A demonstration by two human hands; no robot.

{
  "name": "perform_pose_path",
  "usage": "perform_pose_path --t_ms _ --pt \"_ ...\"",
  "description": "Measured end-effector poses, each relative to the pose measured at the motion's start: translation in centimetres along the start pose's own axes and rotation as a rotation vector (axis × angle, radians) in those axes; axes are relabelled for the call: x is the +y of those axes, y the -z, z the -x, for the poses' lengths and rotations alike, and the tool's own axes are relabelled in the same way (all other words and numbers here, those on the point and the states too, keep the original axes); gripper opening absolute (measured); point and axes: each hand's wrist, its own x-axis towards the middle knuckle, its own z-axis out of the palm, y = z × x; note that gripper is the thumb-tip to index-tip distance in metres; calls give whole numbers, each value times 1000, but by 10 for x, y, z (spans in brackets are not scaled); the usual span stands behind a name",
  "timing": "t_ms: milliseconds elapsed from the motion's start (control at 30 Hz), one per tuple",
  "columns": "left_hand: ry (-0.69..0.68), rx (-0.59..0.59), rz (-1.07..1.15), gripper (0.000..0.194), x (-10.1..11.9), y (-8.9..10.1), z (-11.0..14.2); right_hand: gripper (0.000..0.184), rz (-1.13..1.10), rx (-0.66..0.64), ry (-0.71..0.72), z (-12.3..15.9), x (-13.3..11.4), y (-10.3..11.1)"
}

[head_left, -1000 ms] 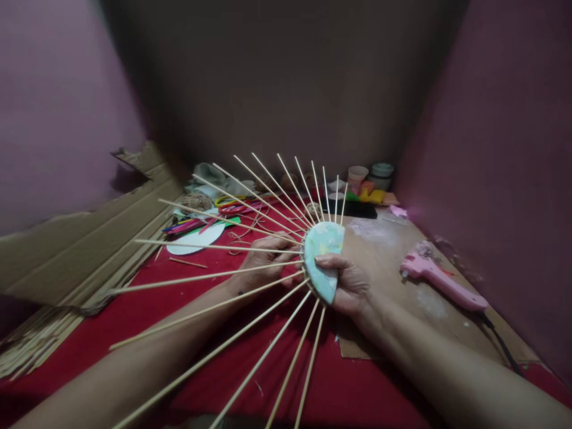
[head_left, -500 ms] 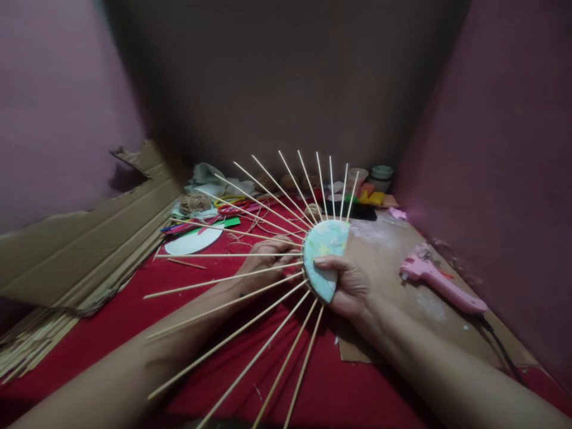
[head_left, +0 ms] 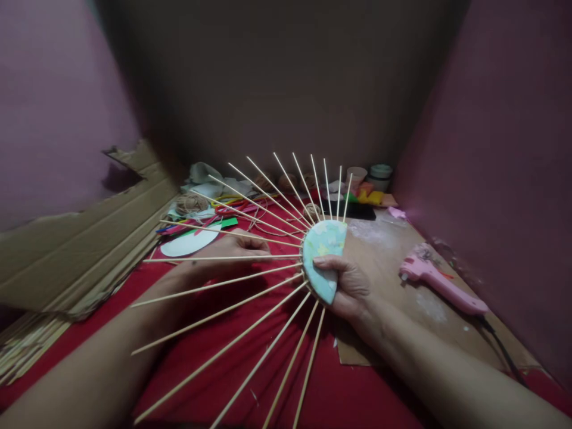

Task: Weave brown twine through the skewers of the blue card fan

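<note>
A half-round disc [head_left: 325, 241] covered in pale blue-green patterned material is gripped in my right hand [head_left: 351, 286], thumb on its face and fingers behind. Thin wooden sticks [head_left: 250, 330] fan out from its curved edge, with brownish cord visible along that edge. Left of the disc, my left hand [head_left: 243, 245] is closed behind the sticks, its fingertips pinched together. Whatever those fingers may hold is too small or hidden to make out.
A pink glue gun [head_left: 440, 283] lies on a brown board [head_left: 379, 238] at right. Corrugated cardboard [head_left: 84, 250] leans at left. Behind my hands are a white oval piece [head_left: 190, 241], a twine ball [head_left: 191, 204], a dark phone-like slab [head_left: 353, 210] and a lidded container [head_left: 379, 176].
My left hand has moved left, away from the disc's curved edge, with fingers closed. My right hand keeps its hold, and the disc with its sticks has shifted slightly left.
</note>
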Motion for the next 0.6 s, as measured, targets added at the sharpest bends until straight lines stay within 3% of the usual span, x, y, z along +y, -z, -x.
perform_pose_path --t_ms 133,333,500,600 --pt "22 -68 -6 27 2 22 6 32 9 3 7 0 0 1" --pt "23 -132 159 22 -1 33 16 27 -29 89 82 0 -3 -4" --pt "-15 22 214 23 -5 50 24 19 -57 207 138 -2 -5 -9" --pt "-84 81 318 24 -11 62 28 19 -38 213 158 -2 -5 -8"
